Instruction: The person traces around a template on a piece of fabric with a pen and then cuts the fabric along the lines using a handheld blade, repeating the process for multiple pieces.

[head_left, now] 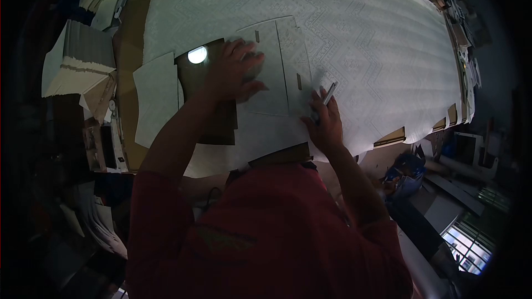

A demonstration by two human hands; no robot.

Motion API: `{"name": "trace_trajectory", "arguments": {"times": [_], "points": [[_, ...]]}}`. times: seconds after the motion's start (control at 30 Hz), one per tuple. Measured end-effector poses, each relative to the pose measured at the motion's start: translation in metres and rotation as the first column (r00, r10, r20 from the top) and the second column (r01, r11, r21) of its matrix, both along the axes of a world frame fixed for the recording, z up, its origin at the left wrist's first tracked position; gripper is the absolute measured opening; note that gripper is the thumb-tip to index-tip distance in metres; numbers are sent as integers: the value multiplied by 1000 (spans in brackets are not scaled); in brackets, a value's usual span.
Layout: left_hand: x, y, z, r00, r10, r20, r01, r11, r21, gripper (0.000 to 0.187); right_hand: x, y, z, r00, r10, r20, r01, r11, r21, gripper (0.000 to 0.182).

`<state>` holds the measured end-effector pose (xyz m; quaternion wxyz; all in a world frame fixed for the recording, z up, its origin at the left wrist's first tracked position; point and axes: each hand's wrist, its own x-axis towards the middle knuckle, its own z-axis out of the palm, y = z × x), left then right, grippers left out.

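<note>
A patterned white cloth (354,39) covers most of the brown table. On it lies a pale flat template (269,72) with two narrow slots and a dark line along its length. My left hand (235,69) rests over the template's left edge, fingers spread and slightly blurred. To the right of the template, my right hand (327,122) is closed around a slim silver pen-like tool (330,93), which points up and away from me. Left of my left forearm, a strip of brown tabletop (216,124) shows where the cloth is cut away, beside a separate cloth piece (158,99).
A bright round light spot (197,55) shows on the brown tabletop. Stacked pale sheets (88,44) stand beyond the table's left edge. On the lower right are a blue bag (407,169) and various boards (460,194).
</note>
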<state>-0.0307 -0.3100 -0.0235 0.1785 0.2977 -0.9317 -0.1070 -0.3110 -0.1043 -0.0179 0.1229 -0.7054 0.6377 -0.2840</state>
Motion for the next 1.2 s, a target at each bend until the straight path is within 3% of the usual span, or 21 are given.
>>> {"name": "trace_trajectory", "arguments": {"times": [0.5,0.57,0.87,1.13,1.2], "points": [[6,-2,-12,997,16,-72,-12,998,58,84,2,-2,-1,999,34,-33,-35,999,-29,46],[9,-4,-4,997,14,75,-13,1000,-20,83,1,-3,-1,999,37,-39,-38,999,-25,45],[11,-2,-17,998,21,-52,-23,999,-27,79,3,-2,-4,995,45,-87,-50,997,-55,49],[12,3,-16,999,34,-19,-34,999,-22,80,6,-2,-3,997,34,-66,-40,994,-102,51],[11,-1,-11,999,47,6,-46,998,-29,80,9,-1,3,999,13,-35,-15,999,-34,52]]}}
